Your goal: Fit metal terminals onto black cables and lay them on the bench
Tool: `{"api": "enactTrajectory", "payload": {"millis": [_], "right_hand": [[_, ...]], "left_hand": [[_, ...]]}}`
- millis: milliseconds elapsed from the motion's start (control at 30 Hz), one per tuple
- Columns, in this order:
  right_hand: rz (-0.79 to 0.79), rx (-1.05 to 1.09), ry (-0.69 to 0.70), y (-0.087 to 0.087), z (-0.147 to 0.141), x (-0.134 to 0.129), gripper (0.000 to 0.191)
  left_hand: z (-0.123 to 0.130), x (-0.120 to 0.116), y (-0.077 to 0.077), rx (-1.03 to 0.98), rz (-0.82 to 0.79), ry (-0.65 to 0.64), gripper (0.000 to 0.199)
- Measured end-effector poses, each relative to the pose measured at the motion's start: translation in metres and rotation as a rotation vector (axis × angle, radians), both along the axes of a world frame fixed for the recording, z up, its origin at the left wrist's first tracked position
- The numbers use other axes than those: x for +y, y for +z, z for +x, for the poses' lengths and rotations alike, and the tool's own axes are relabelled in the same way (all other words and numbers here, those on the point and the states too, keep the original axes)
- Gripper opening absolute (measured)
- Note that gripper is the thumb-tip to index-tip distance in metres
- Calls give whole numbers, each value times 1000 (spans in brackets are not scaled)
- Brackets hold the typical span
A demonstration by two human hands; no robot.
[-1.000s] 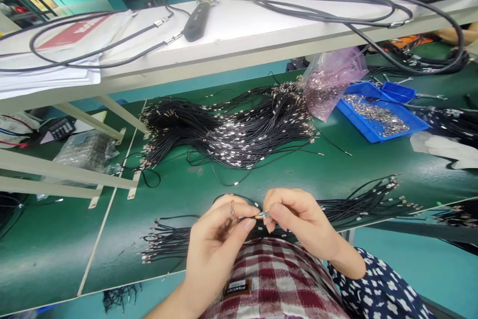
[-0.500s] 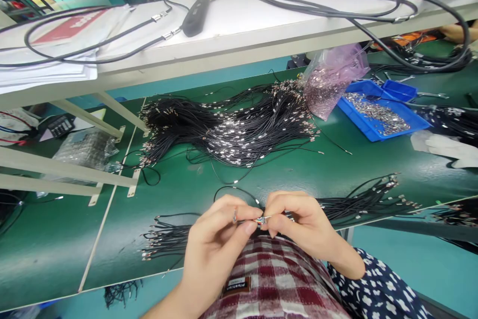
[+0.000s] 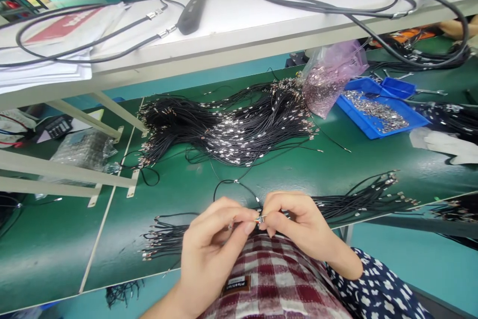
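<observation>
Close to the checked apron, my left hand [image 3: 214, 242] and my right hand [image 3: 298, 222] meet fingertip to fingertip. Both pinch the end of a black cable, where thin coloured wires [image 3: 258, 219] and a bit of bright metal show between the fingers. The cable's black loop [image 3: 239, 182] rises behind the hands onto the green bench. Fingers cover most of the worked end, so its exact shape is hidden. Black cables lie on either side: one bunch [image 3: 168, 239] left of my left hand, another [image 3: 358, 199] right of my right hand.
A large heap of black cables [image 3: 224, 125] spreads across the green bench [image 3: 179, 189]. Behind it stand a pink bag [image 3: 323, 77] of small metal parts and a blue tray [image 3: 368, 130] of metal pieces. A white shelf [image 3: 224, 35] overhangs the back; its legs are at left.
My fingertips have drawn slightly closer together, and less of the coloured wires shows between them. The cable loop behind has risen a little. Both hands keep their pinch.
</observation>
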State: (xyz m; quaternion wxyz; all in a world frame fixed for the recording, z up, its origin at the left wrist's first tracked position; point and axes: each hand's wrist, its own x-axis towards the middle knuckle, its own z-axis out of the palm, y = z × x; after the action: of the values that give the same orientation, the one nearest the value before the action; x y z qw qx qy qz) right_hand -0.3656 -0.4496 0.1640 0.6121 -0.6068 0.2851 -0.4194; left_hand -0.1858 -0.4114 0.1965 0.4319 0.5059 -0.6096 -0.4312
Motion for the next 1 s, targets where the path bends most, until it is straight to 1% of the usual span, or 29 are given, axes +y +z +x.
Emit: {"api": "enactTrajectory", "payload": {"millis": [67, 133, 233, 367, 433, 500, 567, 700, 800, 900, 1000], "right_hand": [[13, 1, 0, 1, 0, 0, 26], [16, 13, 13, 3, 0, -2, 28], [-9, 73, 71, 8, -2, -6, 28], [-45, 151, 165, 17, -5, -14, 33], [-74, 193, 228, 21, -6, -18, 33], [-111, 238, 279, 23, -7, -21, 32], [-127, 255, 306, 22, -6, -24, 32], [-65, 170, 362, 17, -4, -27, 33], [-22, 105, 407, 12, -1, -29, 34], [2, 86, 440, 11, 0, -31, 34], [1, 84, 458, 11, -1, -32, 33]], "left_hand": [[-2, -1, 3, 34, 53, 10, 18], [-2, -1, 5, 84, 143, 22, 13], [-1, -3, 7, 119, 296, -3, 4], [4, -7, 7, 84, 386, -42, 14], [6, -10, 8, 85, 420, -82, 15], [7, -11, 7, 101, 472, -124, 16], [6, -11, 6, 159, 516, -125, 18], [4, -10, 3, 311, 589, -56, 19], [3, -9, 2, 380, 618, -38, 16], [2, -7, 2, 409, 618, -24, 15], [0, -6, 2, 397, 606, 13, 16]]}}
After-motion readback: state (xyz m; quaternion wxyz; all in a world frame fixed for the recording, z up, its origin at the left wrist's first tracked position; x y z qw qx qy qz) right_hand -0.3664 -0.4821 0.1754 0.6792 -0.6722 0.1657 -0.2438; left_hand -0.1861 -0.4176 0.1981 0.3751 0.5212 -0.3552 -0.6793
